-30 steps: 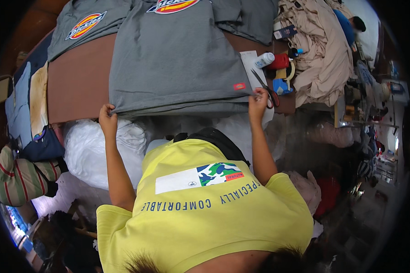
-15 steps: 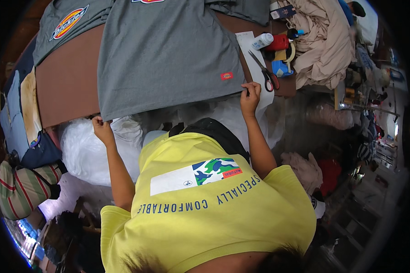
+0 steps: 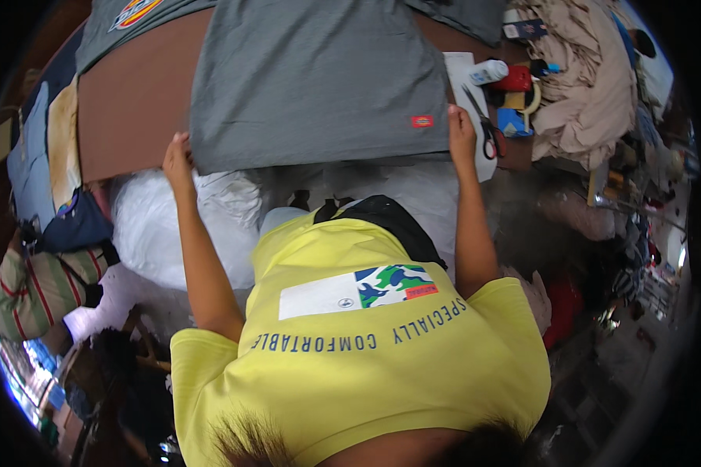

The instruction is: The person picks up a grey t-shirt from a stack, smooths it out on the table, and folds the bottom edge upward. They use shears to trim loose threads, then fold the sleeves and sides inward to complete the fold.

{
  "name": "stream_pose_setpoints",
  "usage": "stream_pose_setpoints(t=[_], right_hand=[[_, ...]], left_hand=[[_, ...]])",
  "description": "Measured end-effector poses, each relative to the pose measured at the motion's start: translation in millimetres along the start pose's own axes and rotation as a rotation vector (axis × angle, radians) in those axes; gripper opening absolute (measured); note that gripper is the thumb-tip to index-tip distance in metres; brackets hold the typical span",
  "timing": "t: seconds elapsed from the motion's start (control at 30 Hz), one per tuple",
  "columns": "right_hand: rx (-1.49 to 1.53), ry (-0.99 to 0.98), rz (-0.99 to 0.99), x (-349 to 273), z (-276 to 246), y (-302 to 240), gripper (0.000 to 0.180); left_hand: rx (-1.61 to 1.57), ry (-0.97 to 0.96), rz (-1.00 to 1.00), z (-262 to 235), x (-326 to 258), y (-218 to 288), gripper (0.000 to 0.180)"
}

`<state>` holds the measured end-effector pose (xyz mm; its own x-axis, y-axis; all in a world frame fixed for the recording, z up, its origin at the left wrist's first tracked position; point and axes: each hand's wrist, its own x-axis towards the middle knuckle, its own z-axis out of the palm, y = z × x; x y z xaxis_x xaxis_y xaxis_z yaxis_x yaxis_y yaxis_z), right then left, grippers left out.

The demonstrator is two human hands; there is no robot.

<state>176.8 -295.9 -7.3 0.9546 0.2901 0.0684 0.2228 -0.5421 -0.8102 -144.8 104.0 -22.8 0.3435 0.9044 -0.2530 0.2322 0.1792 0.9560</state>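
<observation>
Head view, looking straight down over my own yellow shirt: I have both arms stretched forward to the near hem of a grey T-shirt spread flat on the brown table. My left hand sits at the hem's left corner and my right hand at its right corner, so the garment lies directly ahead of the fingers, its body running away from me toward the far edge while the hem runs crosswise between the two hands. Neither hand is clearly nearer; each has its own corner. The left fingers are curled over the cloth edge, seemingly pinching it; the right fingers lie close together on or over the hem, though I cannot tell for sure whether they grip or only press. The shirt looks smooth, plain mid-grey, with a small red tag near the right corner. Just beside my right hand lie scissors on white paper, with a beige cloth heap beyond. White plastic bags bulge below the table edge
</observation>
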Motion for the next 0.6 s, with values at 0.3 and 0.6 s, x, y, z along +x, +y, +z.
stream_pose_setpoints(t=[0.3, 0.6], right_hand=[[0.072, -0.203, 0.13, 59.6, 18.3, 19.1, 0.044], [-0.139, -0.129, 0.013, -32.0, -80.2, 16.9, 0.033]], left_hand=[[0.195, -0.205, 0.15, 47.9, 41.9, 47.0, 0.043], [0.297, -0.563, 0.224, -23.6, -31.8, 40.0, 0.023]])
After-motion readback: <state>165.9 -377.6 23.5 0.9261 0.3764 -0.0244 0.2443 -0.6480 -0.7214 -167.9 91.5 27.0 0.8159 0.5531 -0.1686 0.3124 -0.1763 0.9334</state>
